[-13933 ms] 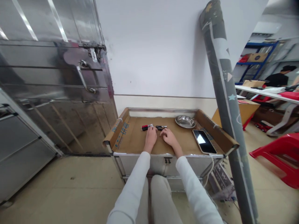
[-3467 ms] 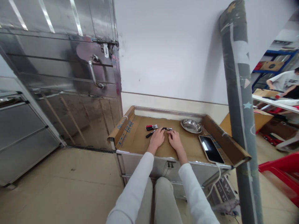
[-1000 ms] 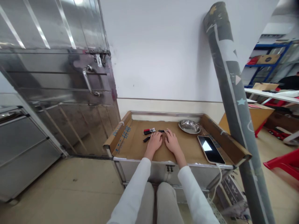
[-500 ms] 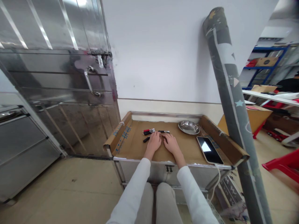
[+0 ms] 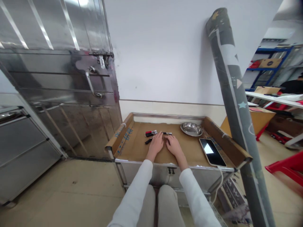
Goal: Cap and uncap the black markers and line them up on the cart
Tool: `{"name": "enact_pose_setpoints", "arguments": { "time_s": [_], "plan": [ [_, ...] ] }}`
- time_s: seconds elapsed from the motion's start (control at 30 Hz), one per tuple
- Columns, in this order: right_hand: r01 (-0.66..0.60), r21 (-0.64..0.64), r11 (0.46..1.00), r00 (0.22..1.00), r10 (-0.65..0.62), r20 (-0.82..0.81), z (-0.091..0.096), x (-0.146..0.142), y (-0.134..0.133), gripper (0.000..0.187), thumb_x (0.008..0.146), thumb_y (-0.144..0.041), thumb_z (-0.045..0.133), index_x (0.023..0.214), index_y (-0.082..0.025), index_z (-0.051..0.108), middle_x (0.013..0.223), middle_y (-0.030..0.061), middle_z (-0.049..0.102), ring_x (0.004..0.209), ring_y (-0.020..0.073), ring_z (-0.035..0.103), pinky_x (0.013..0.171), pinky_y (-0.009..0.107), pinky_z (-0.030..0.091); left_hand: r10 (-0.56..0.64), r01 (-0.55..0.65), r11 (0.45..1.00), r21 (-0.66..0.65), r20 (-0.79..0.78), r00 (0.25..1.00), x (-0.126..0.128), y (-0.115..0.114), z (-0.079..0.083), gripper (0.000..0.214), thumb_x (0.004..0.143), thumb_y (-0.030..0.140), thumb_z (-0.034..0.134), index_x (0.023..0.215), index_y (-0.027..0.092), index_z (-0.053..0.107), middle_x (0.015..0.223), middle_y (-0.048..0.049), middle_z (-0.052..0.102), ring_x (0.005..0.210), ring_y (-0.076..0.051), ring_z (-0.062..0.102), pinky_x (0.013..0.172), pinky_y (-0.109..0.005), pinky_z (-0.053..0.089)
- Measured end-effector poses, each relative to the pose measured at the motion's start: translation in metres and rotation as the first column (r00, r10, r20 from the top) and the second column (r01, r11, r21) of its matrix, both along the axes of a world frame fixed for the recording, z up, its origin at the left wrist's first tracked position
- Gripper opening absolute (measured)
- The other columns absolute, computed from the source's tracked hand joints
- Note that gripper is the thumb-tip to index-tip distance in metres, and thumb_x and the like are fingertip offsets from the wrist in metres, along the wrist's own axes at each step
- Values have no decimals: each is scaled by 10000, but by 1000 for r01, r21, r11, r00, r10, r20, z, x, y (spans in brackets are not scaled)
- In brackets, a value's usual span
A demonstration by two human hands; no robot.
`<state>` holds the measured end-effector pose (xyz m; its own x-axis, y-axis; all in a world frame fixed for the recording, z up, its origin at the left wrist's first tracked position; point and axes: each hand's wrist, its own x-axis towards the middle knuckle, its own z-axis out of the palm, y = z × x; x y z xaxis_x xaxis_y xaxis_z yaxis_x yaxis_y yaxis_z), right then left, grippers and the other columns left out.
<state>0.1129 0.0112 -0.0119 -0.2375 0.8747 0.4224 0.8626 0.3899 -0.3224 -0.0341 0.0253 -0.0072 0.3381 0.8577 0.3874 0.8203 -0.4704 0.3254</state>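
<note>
My left hand [image 5: 156, 143] lies palm down on the brown cardboard, its fingers stretched forward. Beside it are a red pen [image 5: 148, 132] and black pens, one of them [image 5: 148, 141] partly hidden under that hand. Another black pen [image 5: 167, 133] lies crosswise just beyond my fingertips; I cannot tell whether they touch it. My right hand [image 5: 174, 145] rests palm down close to the left, with its fingers stretched and slightly bent. Nothing shows in either hand, though the undersides of the fingers are hidden.
The cardboard-lined cart top [image 5: 139, 151] has raised side walls. At its right stand a round metal dish [image 5: 191, 129] and a phone [image 5: 212, 152] with a white cable. A tall grey roll [image 5: 233, 82] leans at the right. A metal door [image 5: 71, 82] is on the left.
My left fingers have stretched slightly forward toward the crosswise black pen. The right hand and the objects stay nearly in place.
</note>
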Motion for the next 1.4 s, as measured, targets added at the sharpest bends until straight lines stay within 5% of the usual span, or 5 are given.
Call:
{"name": "enact_pose_setpoints", "arguments": {
  "time_s": [1.03, 1.23, 1.4],
  "plan": [
    [94, 10, 996, 995, -94, 29, -7, 0, 3, 303, 889, -145, 401, 1125, -141, 591, 1152, 123, 627, 1054, 225, 534, 930, 340, 402, -35, 33, 999, -42, -43, 998, 0, -8, 9, 445, 894, 110, 365, 1296, 204, 529, 1439, -81, 493, 1304, -210, 459, 1103, -441, 338],
    [143, 59, 988, 990, -143, -6, -13, -1, 5, 436, 897, -157, 372, 1313, -127, 496, 1405, 133, 497, 1275, 224, 445, 1024, 359, 375, -24, 24, 1000, -4, -30, 999, 0, -7, 7, 384, 885, 104, 378, 1218, 173, 556, 1308, -93, 583, 1221, -213, 511, 1062, -393, 367],
    [172, 8, 985, 985, -172, -19, -11, -2, 4, 416, 919, -180, 360, 1295, -141, 534, 1407, 131, 510, 1294, 215, 458, 1056, 362, 352, -47, 47, 999, -12, -23, 999, -1, -8, 7, 384, 882, 108, 384, 1219, 188, 548, 1311, -71, 578, 1217, -204, 503, 1066, -377, 354]
  ]
}}
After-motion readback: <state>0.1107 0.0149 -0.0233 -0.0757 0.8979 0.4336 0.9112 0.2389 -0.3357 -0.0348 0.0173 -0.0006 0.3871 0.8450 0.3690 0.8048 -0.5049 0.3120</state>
